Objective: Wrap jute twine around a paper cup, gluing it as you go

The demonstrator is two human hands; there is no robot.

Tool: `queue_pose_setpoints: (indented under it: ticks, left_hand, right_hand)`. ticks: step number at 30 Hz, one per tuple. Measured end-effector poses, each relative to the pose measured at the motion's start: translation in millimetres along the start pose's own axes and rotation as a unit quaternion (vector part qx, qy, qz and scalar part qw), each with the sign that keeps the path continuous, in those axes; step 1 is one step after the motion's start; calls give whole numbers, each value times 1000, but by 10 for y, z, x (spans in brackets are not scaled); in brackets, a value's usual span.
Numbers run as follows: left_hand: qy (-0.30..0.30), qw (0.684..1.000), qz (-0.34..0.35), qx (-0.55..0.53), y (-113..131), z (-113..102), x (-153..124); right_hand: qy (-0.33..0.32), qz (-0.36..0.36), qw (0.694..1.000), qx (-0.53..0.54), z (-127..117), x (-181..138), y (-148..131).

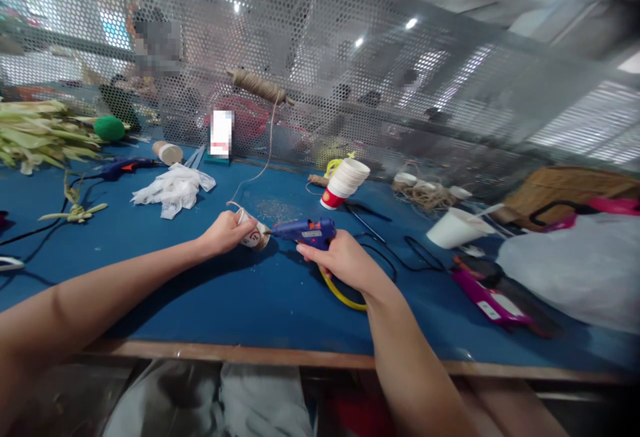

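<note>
My left hand (227, 232) is closed around a small paper cup (254, 234) lying on its side on the blue table (210, 304). A strand of twine (270, 137) runs from the cup up to a twine spool (259, 86) hung on the mesh screen. My right hand (337, 260) grips a blue glue gun (306, 231), its nozzle touching the cup's rim. A yellow cord (340, 294) loops out below this hand.
A stack of red-and-white paper cups (345, 184) lies tilted behind the gun. White fabric scraps (173, 190), a second glue gun (123, 168), green leaves (37, 134), a white cup (453, 229), a pink tool (487, 297) and a plastic bag (580, 267) surround the work spot. A person sits behind the mesh.
</note>
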State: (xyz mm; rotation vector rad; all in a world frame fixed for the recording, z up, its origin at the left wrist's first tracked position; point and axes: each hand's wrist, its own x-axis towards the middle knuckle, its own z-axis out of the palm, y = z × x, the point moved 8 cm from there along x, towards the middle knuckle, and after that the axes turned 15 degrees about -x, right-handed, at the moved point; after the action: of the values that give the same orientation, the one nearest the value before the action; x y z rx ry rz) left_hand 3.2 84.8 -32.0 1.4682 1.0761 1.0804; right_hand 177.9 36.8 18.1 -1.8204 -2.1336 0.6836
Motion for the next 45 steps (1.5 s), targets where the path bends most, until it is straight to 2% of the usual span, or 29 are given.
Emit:
queue_pose_setpoints:
  ticks: [4,16,35,45]
  left_hand:
    - [4,1000,-3,6,-8,-7,0]
    - [-16,998,18,51,18,21,-17]
    - [2,1000,3,14,-13,-4,2]
    - [5,1000,8,30,-6,-4,-14]
  right_hand:
    - [-11,-4,1000,-10,19,-15,-18]
    - [29,6,999,-11,-2,90,16]
    - [-3,-1,1000,-14,12,-25,-33]
    - [28,4,1000,6,25,111,78]
